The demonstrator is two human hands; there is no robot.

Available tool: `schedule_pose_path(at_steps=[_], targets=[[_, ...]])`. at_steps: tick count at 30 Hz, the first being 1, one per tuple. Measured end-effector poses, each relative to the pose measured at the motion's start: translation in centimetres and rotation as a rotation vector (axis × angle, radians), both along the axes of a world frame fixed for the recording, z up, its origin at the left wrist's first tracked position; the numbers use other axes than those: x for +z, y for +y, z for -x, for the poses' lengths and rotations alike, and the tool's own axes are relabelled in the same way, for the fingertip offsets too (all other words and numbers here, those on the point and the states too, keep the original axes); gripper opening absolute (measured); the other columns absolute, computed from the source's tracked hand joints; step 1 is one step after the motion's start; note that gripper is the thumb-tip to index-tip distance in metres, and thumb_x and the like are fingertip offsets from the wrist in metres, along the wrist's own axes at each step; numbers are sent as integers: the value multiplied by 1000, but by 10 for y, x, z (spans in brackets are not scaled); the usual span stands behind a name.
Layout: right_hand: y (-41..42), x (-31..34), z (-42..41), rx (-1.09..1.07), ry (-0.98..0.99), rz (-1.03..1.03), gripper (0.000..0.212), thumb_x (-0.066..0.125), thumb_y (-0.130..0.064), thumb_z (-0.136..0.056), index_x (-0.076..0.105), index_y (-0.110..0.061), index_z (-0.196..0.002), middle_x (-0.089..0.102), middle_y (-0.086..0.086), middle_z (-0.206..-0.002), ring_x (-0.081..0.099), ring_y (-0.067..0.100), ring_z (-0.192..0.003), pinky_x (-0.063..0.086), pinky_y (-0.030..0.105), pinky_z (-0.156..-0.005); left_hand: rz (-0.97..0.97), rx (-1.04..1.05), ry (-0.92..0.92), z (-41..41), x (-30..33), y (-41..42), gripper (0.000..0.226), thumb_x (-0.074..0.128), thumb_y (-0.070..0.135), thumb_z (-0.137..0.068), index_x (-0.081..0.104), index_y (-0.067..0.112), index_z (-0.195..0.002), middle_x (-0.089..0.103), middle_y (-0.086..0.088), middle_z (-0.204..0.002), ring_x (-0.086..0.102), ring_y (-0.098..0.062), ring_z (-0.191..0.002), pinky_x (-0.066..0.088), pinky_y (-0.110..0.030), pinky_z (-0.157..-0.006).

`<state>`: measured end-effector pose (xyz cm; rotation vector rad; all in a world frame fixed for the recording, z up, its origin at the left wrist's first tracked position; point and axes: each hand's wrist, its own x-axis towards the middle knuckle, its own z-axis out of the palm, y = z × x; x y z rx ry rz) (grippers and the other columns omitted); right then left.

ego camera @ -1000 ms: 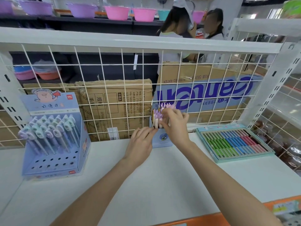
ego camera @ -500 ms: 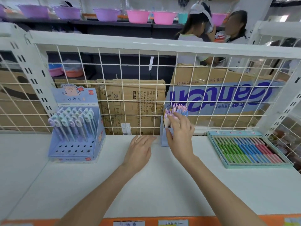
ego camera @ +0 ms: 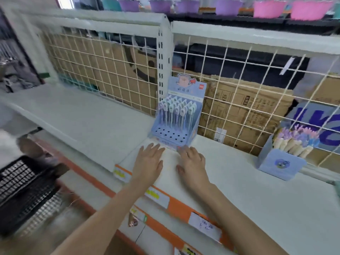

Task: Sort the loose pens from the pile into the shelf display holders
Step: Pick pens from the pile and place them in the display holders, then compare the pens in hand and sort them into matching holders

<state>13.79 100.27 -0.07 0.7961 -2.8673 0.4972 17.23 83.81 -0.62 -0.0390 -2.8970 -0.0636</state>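
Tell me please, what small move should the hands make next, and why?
Probably take hold of the blue holder at its base: both hands, left and right, lie open and empty right before it, and its front holes are unfilled.

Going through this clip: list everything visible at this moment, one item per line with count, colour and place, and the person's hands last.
Tiered pen holder: one, light blue, on the shelf against the wire grid, back rows filled with pens, front holes empty.
Small pen box: one, blue, on the shelf at right, packed with cream and purple pens.
Shelf: one, white with an orange front strip.
Wire grid: white, behind the shelf.
Cardboard boxes: several, brown, behind the grid.
Bowls: a row, purple and pink, top shelf.
Basket: one, black, lower left.
Left hand: flat, fingers straight, before the tiered holder.
Right hand: fingers at the holder's front edge; blurred.
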Motion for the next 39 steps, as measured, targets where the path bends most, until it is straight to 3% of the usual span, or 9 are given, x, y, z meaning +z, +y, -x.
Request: schedule_pose_path(at_steps=[4,6,9,12,26,39], targets=[[-62,3,-4,104,-71,-108,54,45,-26,-96,24,-19,-145,9,5,-156,6,26,-144,11,42,-112,54,111,-42,-16,7,-58,40,53,30,-71,71,12,-102,70,-8,-106,67,-29,-98,51,-51,-81],[-92,7,-5,133,-80,-127,54,44,-26,-96,23,-20,-146,10,4,-156,5,27,-144,11,44,-112,15,139,-28,-21,10,-81,43,56,26,-74,67,10,-112,66,-12,-116,62,-32,-108,46,-54,-90],[-142,11,-7,158,-61,-127,54,45,-25,-95,24,-20,-145,15,2,-155,8,26,-143,11,44,-112,-10,232,-61,-28,11,-127,49,38,31,-98,31,19,-145,28,-3,-152,24,-20,-141,11,-42,-115],[-198,12,-9,164,-63,-128,54,45,-27,-94,26,-21,-144,18,1,-154,10,25,-143,11,42,-112,14,280,-76,-32,13,-180,51,28,36,-101,16,24,-148,13,3,-157,10,-15,-144,3,-37,-116],[-413,13,16,217,-112,-83,54,45,-27,-97,23,-19,-145,19,1,-154,9,21,-144,6,43,-115,-105,363,19,-32,9,-403,49,36,30,-99,26,20,-146,26,-3,-153,19,-20,-142,12,-36,-116],[-613,0,123,352,-167,-17,54,47,-27,-96,27,-17,-144,27,3,-151,20,22,-140,12,39,-113,-182,472,76,38,-10,-584,46,43,29,-97,40,18,-142,41,-1,-145,29,-23,-139,8,-43,-115]])
